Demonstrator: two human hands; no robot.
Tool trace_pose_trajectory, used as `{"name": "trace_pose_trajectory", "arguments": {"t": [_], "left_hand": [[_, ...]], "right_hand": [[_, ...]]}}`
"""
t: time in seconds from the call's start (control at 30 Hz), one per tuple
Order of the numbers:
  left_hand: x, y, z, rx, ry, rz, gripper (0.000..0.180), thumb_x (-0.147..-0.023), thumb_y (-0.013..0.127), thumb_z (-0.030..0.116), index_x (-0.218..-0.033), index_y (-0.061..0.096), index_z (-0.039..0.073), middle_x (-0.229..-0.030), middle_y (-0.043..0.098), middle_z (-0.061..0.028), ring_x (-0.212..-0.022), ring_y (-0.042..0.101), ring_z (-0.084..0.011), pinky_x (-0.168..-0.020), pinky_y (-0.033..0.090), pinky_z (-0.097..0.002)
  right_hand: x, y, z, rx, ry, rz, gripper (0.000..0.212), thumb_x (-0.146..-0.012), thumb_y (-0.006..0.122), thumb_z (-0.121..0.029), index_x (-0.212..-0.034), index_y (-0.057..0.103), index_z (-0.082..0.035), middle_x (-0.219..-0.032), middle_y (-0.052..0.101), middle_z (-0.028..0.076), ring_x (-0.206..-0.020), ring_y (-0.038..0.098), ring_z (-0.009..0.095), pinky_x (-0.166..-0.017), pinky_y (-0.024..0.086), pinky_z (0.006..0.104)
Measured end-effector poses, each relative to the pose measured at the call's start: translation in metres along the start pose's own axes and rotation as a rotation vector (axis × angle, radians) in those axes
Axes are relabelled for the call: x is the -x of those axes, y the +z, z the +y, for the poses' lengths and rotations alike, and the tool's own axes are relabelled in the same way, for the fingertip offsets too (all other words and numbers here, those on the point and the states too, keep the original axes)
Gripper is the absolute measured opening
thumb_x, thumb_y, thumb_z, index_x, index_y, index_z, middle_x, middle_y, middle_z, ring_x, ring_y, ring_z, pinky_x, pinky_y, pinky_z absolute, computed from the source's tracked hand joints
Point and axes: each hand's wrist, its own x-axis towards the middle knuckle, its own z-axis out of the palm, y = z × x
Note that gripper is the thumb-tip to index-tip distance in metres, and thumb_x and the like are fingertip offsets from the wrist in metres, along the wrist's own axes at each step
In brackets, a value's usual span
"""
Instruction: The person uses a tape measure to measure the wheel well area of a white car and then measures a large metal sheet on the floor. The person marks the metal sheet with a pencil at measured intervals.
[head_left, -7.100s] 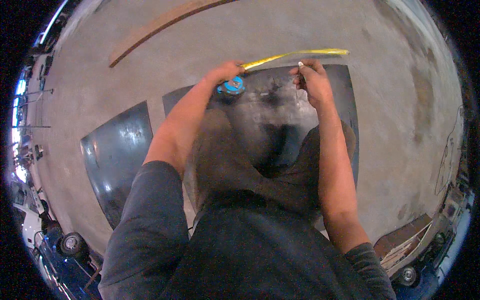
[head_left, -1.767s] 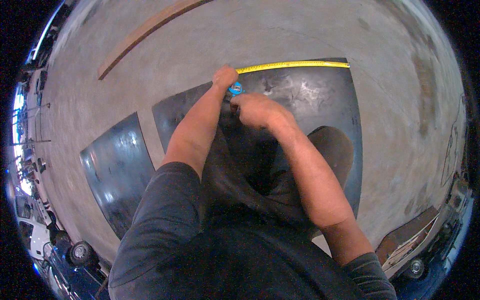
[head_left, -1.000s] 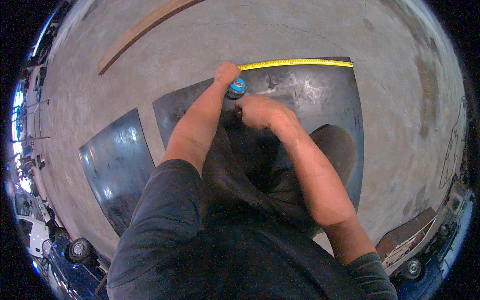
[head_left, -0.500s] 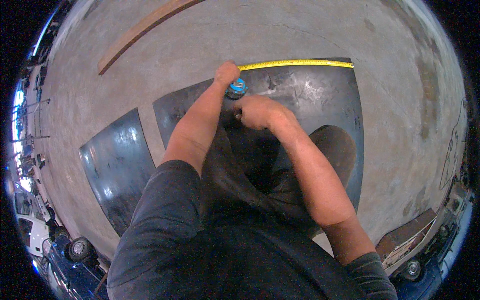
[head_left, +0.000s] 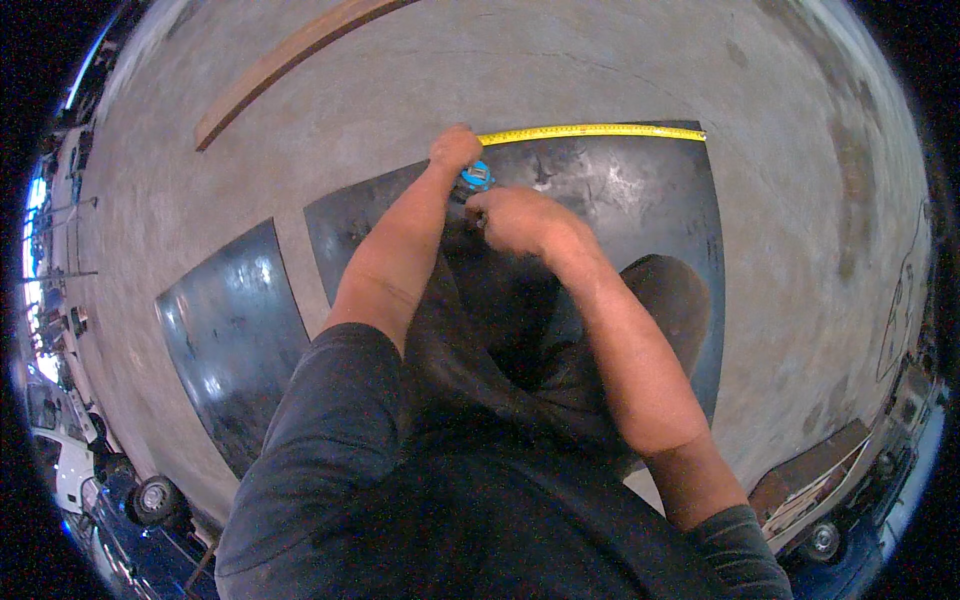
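A dark sheet [head_left: 560, 175] lies flat on the floor in front of me and partly under my legs. The yellow blade of a tape measure [head_left: 590, 131] runs along its far edge, out to the far right corner. At the blade's left end my left hand [head_left: 457, 147] is closed on it. The blue and black case [head_left: 475, 178] rests just below those fingers. Close to the case, on its near right side, my right hand [head_left: 525, 220] is closed with the fingers curled. Something small and dark shows at its fingertips, too unclear to name.
A second, smaller dark sheet [head_left: 240, 330] lies to the left, past a narrow strip of floor. A long wooden beam [head_left: 290, 60] is at the far left. Vehicles stand at lower left and lower right, with a brown flat stack [head_left: 815, 475] near the right one.
My right hand has come slightly closer to the tape case. My left hand stays at the blade, and the whole view has shifted a little.
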Motion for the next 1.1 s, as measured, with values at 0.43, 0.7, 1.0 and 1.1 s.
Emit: {"name": "trace_pose_trajectory", "arguments": {"t": [0.43, 0.7, 1.0, 1.1], "left_hand": [[-0.02, 0.031, -0.001, 0.157, -0.128, 0.021, 0.035, -0.088, 0.052, 0.024, -0.118, 0.061, 0.008, -0.122, 0.061, -0.0182, -0.112, 0.059, -0.035, -0.093, 0.048, -0.0466], [-0.012, 0.014, 0.0, 0.136, -0.052, 0.067, 0.031, -0.084, 0.054, 0.019, -0.111, 0.063, 0.005, -0.109, 0.065, -0.0214, -0.103, 0.062, -0.0386, -0.089, 0.049, -0.0469], [0.004, 0.004, 0.001, 0.126, 0.011, 0.122, 0.027, -0.083, 0.052, 0.015, -0.105, 0.064, 0.004, -0.108, 0.065, -0.0218, -0.101, 0.062, -0.0396, -0.087, 0.049, -0.047], [0.003, 0.004, 0.0, 0.106, 0.056, 0.107, 0.026, -0.084, 0.051, 0.014, -0.105, 0.064, 0.005, -0.109, 0.064, -0.0212, -0.102, 0.062, -0.0392, -0.087, 0.049, -0.0472]], "right_hand": [[0.065, -0.099, 0.056, -0.633, 0.13, 0.363, 0.025, -0.081, 0.057, -0.012, -0.104, 0.062, -0.004, -0.087, 0.065, 0.009, -0.067, 0.06, 0.016, -0.058, 0.049, 0.0287], [0.03, -0.086, 0.127, -0.481, 0.396, 0.387, 0.031, -0.082, 0.051, -0.01, -0.11, 0.063, -0.005, -0.083, 0.067, 0.008, -0.065, 0.059, 0.014, -0.054, 0.046, 0.0284], [0.008, -0.079, 0.132, -0.43, 0.448, 0.314, 0.034, -0.084, 0.047, -0.012, -0.113, 0.063, -0.005, -0.082, 0.068, 0.008, -0.062, 0.058, 0.016, -0.052, 0.046, 0.0304], [0.0, -0.074, 0.143, -0.401, 0.451, 0.311, 0.034, -0.084, 0.047, -0.012, -0.113, 0.063, -0.005, -0.083, 0.068, 0.008, -0.064, 0.06, 0.016, -0.053, 0.046, 0.0307]]}}
